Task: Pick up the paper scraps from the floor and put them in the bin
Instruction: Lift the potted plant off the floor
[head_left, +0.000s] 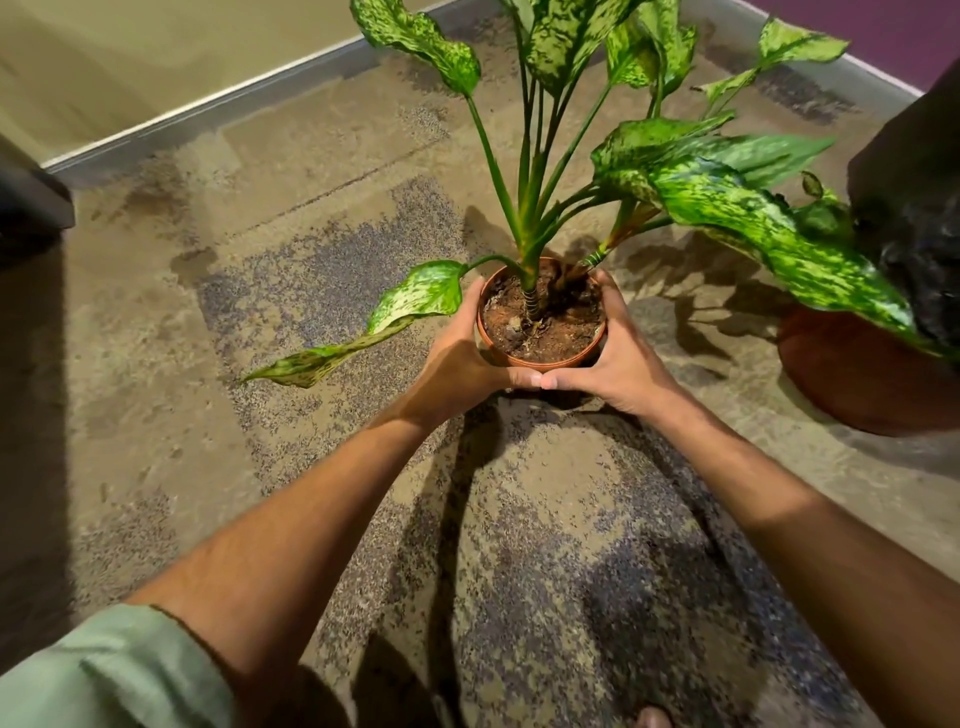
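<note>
Both hands gripping plant pot, larger pot beside

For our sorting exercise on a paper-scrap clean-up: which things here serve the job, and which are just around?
Serving the job:
- left hand and right hand, both gripping the small plant pot
- carpet; no scraps or bin show

Just around:
- larger brown pot
- skirting board

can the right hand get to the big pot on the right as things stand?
Probably not right now. The right hand is in a grip on the small pot, shared with the left hand. The big pot sits close by, partly under leaves.
</note>
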